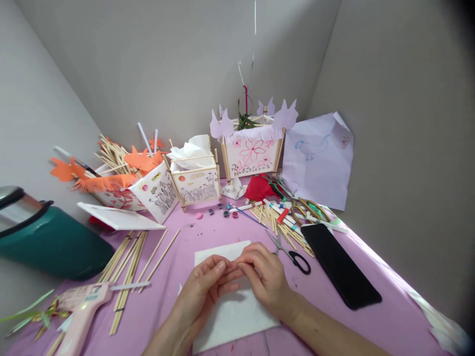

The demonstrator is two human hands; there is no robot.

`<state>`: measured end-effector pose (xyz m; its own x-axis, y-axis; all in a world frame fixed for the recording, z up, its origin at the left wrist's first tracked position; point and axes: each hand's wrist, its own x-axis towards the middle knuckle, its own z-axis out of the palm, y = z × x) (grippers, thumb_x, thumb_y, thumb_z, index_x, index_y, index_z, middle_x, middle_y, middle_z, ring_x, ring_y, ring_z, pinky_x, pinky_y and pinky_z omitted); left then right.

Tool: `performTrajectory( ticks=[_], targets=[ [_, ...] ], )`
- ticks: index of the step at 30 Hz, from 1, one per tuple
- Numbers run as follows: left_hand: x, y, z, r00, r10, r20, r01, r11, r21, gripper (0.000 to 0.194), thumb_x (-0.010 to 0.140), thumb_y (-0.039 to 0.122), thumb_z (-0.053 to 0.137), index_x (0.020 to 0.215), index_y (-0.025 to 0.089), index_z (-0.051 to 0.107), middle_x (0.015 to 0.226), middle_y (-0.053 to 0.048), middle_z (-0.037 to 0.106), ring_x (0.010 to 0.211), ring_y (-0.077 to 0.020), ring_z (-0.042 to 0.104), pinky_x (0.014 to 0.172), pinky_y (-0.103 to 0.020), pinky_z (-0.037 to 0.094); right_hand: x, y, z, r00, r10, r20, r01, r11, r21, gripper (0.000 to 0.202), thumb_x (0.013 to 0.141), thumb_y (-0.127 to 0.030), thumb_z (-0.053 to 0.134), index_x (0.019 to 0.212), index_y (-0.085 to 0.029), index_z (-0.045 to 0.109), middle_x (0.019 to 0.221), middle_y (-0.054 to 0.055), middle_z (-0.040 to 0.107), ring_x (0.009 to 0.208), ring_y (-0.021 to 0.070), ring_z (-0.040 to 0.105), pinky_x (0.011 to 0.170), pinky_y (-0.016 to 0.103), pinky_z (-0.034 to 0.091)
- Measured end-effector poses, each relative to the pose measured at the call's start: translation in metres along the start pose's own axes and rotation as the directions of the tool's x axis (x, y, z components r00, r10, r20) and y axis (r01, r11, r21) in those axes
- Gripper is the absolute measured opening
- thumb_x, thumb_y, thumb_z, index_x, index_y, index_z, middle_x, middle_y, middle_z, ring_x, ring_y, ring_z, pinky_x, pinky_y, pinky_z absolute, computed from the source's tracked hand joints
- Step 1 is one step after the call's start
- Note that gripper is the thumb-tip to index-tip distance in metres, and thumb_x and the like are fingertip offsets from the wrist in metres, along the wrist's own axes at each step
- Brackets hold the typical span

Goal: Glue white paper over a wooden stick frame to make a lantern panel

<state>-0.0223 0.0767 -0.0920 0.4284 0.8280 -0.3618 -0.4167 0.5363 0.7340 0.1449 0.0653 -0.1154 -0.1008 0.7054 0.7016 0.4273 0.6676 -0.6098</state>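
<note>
Above a white sheet (pixel 237 324) on the purple cloth, my left hand (pixel 208 282) and my right hand (pixel 265 277) meet fingertip to fingertip. The left thumb pinches against its index finger, while its lower fingers curl loosely. On the right, thumb and index finger press together at the same spot. Whatever sits between the fingertips is hidden or too small to make out. Black-handled scissors (pixel 299 262) lie just beyond my right hand. Several small paint pots (pixel 226 213) and a thin blue paintbrush (pixel 248 216) rest behind the sheet.
Left are a pink glue gun (pixel 83 314), bundled wooden sticks (pixel 128 267) and a green tumbler (pixel 55 242). A black phone (pixel 341 267) lies right. Decorated boxes stand behind: orange-trimmed (pixel 122 198), white (pixel 196 185), lilac-trimmed (pixel 254 155). A bird drawing (pixel 319 168) leans on the wall.
</note>
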Motion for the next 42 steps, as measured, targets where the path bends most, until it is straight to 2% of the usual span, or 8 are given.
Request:
performTrajectory(
  ticks=[8,14,19,22,26,31,35,42],
  targets=[
    [-0.001,-0.001,-0.002,1.0,0.021,-0.003,-0.021,0.992,0.125,0.024,0.074,0.028,0.076,0.083,0.011,0.061,0.094,-0.013,0.073,0.075,-0.0169,0.07,0.067,-0.026,0.055,0.002,0.004,-0.002,0.991,0.105,-0.083,-0.101,0.994,0.051,0.011,0.09,-0.012,0.048,0.084,-0.019,0.053,0.079,0.002,0.053,0.073,0.0132,0.053,0.065,0.027,0.043],
    [0.001,-0.005,-0.003,0.999,0.026,0.023,-0.03,0.982,0.188,0.027,0.07,0.03,0.079,0.079,0.012,0.062,0.069,-0.005,0.07,0.061,-0.0121,0.064,0.062,-0.023,0.051,-0.001,-0.004,0.002,0.999,0.016,0.034,-0.02,0.995,0.099,0.009,0.087,-0.01,0.054,0.088,-0.018,0.058,0.079,0.003,0.059,0.076,0.0141,0.056,0.068,0.028,0.044],
    [0.001,-0.005,-0.004,0.999,0.023,0.033,-0.029,0.981,0.193,0.027,0.069,0.031,0.079,0.075,0.012,0.061,0.062,-0.004,0.068,0.058,-0.0111,0.062,0.062,-0.022,0.048,-0.002,-0.01,0.005,0.993,0.108,0.042,-0.115,0.958,0.264,0.01,0.085,-0.011,0.058,0.085,-0.017,0.066,0.082,0.004,0.059,0.077,0.0132,0.058,0.069,0.026,0.047],
    [0.0,-0.005,-0.002,0.998,0.019,0.066,-0.031,0.982,0.187,0.029,0.067,0.031,0.08,0.072,0.013,0.059,0.062,-0.002,0.067,0.055,-0.0102,0.06,0.059,-0.021,0.046,0.0,-0.012,0.006,0.96,0.258,0.108,-0.279,0.855,0.438,0.008,0.084,-0.014,0.062,0.082,-0.018,0.069,0.081,0.002,0.058,0.072,0.0116,0.059,0.066,0.025,0.048],
    [-0.001,-0.006,0.0,0.995,0.063,0.08,-0.078,0.979,0.191,0.03,0.066,0.032,0.081,0.068,0.014,0.056,0.062,-0.002,0.066,0.059,-0.0121,0.061,0.056,-0.021,0.046,0.003,-0.014,0.008,0.886,0.383,0.261,-0.456,0.613,0.645,0.009,0.085,-0.02,0.062,0.08,-0.019,0.07,0.081,0.0,0.056,0.058,0.0067,0.056,0.054,0.021,0.046],
    [0.001,-0.007,-0.003,0.993,0.081,0.089,-0.101,0.963,0.249,0.032,0.066,0.034,0.08,0.066,0.015,0.055,0.059,-0.003,0.066,0.057,-0.0129,0.061,0.056,-0.022,0.045,0.002,-0.016,0.01,0.85,0.431,0.303,-0.51,0.533,0.675,0.011,0.086,-0.025,0.062,0.078,-0.017,0.062,0.078,-0.002,0.053,0.056,0.0068,0.056,0.052,0.021,0.044],
    [0.003,-0.007,-0.005,0.993,0.088,0.08,-0.109,0.946,0.306,0.031,0.068,0.035,0.078,0.066,0.015,0.055,0.06,-0.003,0.066,0.056,-0.012,0.06,0.057,-0.022,0.045,-0.003,-0.014,0.011,0.843,0.421,0.334,-0.534,0.582,0.613,0.014,0.091,-0.027,0.053,0.082,-0.018,0.055,0.08,-0.001,0.05,0.059,0.0083,0.056,0.056,0.023,0.044],
    [0.004,-0.006,-0.005,0.979,0.204,-0.028,-0.157,0.826,0.541,0.027,0.069,0.037,0.075,0.067,0.015,0.059,0.057,-0.001,0.065,0.056,-0.0114,0.058,0.059,-0.021,0.043,-0.006,-0.009,0.012,0.896,0.39,0.215,-0.442,0.832,0.334,0.016,0.093,-0.02,0.045,0.077,-0.019,0.048,0.076,-0.002,0.048,0.067,0.0096,0.047,0.064,0.024,0.038]
  ],
)
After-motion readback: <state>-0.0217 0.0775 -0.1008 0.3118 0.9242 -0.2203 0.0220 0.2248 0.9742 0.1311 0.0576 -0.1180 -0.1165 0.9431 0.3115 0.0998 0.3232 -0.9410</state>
